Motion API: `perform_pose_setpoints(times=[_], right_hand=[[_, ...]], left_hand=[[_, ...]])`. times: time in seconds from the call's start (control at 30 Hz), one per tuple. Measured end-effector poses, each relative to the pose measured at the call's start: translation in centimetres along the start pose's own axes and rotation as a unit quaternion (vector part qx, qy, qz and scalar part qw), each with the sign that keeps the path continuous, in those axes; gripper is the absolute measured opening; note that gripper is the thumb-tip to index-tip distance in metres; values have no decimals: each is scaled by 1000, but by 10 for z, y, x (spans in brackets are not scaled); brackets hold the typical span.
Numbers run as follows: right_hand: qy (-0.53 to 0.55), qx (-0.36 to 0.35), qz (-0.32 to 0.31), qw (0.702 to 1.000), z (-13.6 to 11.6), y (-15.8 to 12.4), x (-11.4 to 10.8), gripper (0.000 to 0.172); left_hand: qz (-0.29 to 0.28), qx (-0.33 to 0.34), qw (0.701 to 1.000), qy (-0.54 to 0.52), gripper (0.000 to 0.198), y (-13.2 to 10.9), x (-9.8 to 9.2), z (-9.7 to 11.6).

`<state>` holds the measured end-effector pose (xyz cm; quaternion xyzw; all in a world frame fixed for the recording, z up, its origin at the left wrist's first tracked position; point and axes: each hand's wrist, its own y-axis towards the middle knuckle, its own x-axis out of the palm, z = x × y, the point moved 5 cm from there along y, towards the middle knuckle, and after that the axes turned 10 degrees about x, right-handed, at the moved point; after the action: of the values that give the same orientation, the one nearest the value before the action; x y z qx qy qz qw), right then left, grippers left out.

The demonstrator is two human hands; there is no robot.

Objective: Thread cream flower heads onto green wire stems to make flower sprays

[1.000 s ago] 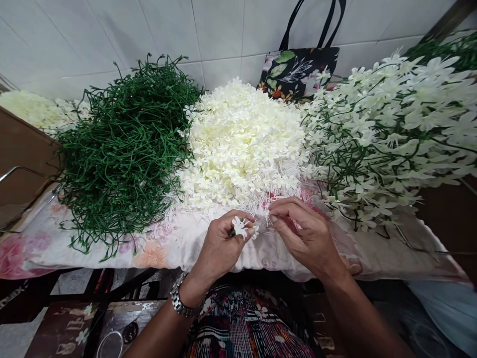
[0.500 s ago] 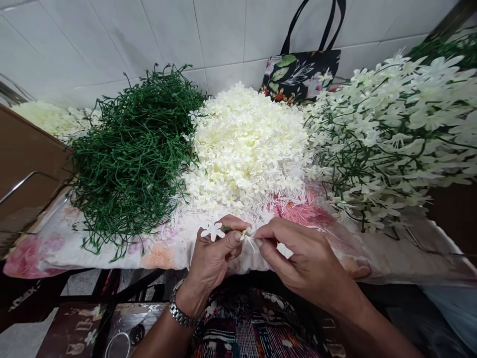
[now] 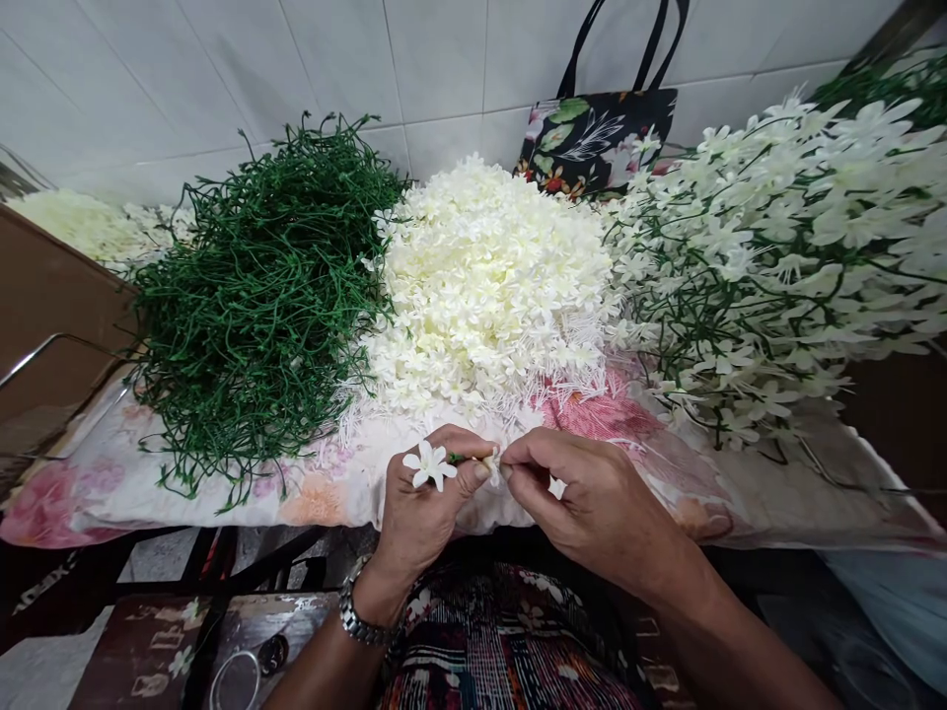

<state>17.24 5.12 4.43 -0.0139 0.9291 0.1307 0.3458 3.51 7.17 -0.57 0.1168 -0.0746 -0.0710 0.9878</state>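
Head view: left hand (image 3: 420,508) grips green stem (image 3: 457,458), mostly hidden.
Right hand (image 3: 592,493): pinches small blossom (image 3: 495,463), details unclear.
Beyond grip: flower heap (image 3: 495,286).

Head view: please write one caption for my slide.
Left hand holding a white flower, right hand close by, near heaped blossoms.

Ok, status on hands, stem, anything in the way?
Left hand gripping green stem bearing white flower. Right hand pinching small white blossom near stem tip. Blossom heap beyond hands; no obstruction visible.
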Motion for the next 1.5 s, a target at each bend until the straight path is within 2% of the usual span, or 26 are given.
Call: perform_pose_setpoints(times=[0.17,0.37,0.47,0.6,0.67,0.73,1.03,1.3,1.5], right_hand=[[2,12,-26,1000,1,0,0,14],[-8,8,-20,1000,0,-1,0,15],[-18,-12,10,1000,-4,-2,0,15],[10,-32,36,999,-8,-6,5,13],[31,-28,35,999,-8,-7,9,10],[44,-33,40,998,-9,-9,11,10],[35,-87,112,989,-13,-8,10,12],[-16,-106,105,989,-19,-10,12,13],[-53,-125,112,984,-22,-9,14,14]], left_hand=[[-19,46,998,37,4,2,0,8],[-37,76,993,78,3,4,2,16],[-21,53,995,78,7,2,3,13],[77,-55,995,-21,18,-4,1,-2],[130,-110,982,-86,25,-7,1,-7],[159,-137,969,-130,30,-7,2,-8],[140,-147,958,-202,19,-7,4,-3],[164,-136,960,-181,24,-7,-3,-3],[162,-109,968,-158,17,-10,-5,-6]])
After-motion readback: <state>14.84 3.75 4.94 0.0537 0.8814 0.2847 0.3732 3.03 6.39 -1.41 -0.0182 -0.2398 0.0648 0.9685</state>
